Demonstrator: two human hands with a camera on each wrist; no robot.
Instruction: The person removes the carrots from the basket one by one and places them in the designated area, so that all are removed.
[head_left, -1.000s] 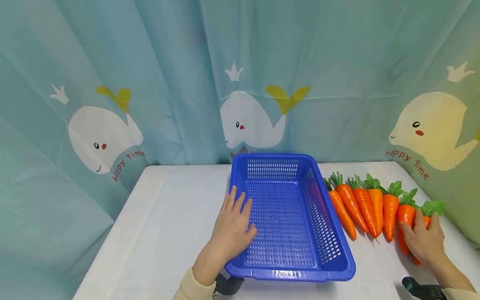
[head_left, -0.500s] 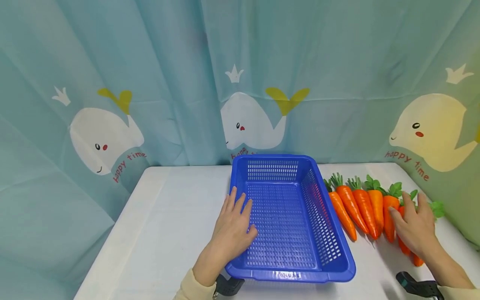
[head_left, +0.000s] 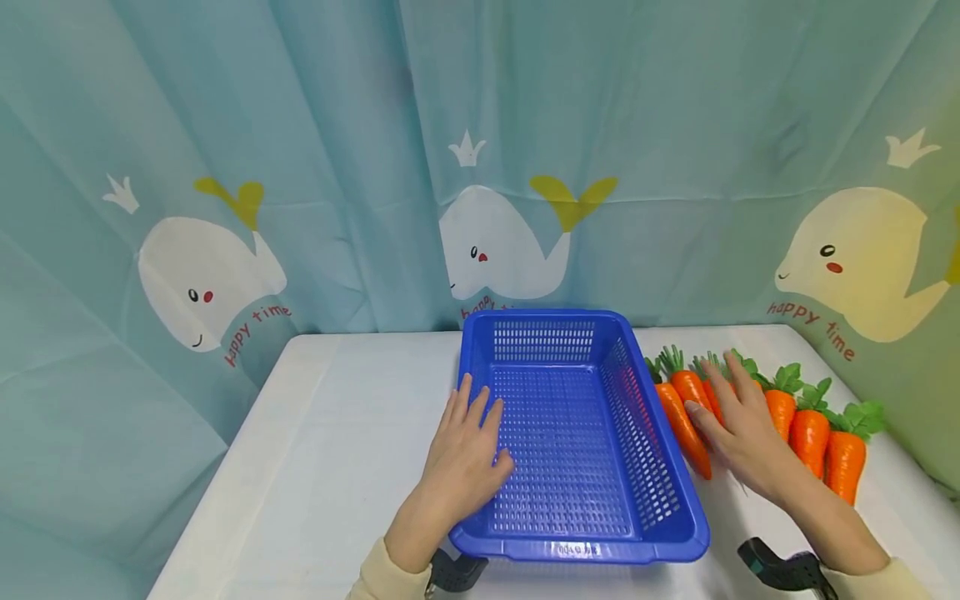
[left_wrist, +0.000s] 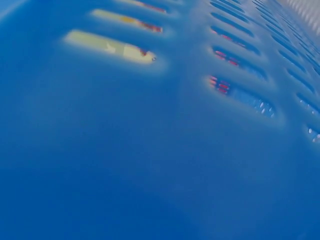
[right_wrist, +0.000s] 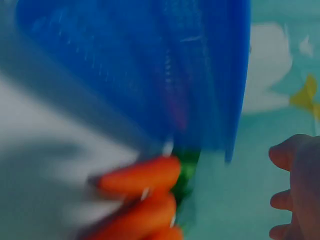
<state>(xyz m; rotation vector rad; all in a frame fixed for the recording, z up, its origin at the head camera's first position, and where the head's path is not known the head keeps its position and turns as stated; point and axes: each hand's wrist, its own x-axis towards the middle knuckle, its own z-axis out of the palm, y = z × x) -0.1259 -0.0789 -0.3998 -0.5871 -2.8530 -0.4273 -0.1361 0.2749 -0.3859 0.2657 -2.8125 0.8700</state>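
Note:
A blue plastic basket [head_left: 579, 551] with slotted walls sits in the middle of the white table. My left hand [head_left: 465, 467] lies over its left side, fingers extended past the rim. Only the blue slotted wall [left_wrist: 150, 150] fills the left wrist view. Several orange carrots [head_left: 684, 433] with green tops lie in a row right of the basket. Above the left part of this row is my right hand [head_left: 750, 437], fingers loosely spread and holding nothing; it hides the middle carrots. The right wrist view shows blurred carrots [right_wrist: 142, 176] beside the basket wall.
A teal curtain [head_left: 360, 208] printed with whales hangs right behind the table. The basket stands between the left hand and the carrots. A black wrist camera [head_left: 783, 569] sits under the right wrist. White tabletop [head_left: 337, 450] shows left of the basket.
My right hand has moved left from the rightmost carrots to over the left part of the row, uncovering the right ones. My left hand and the basket stay put.

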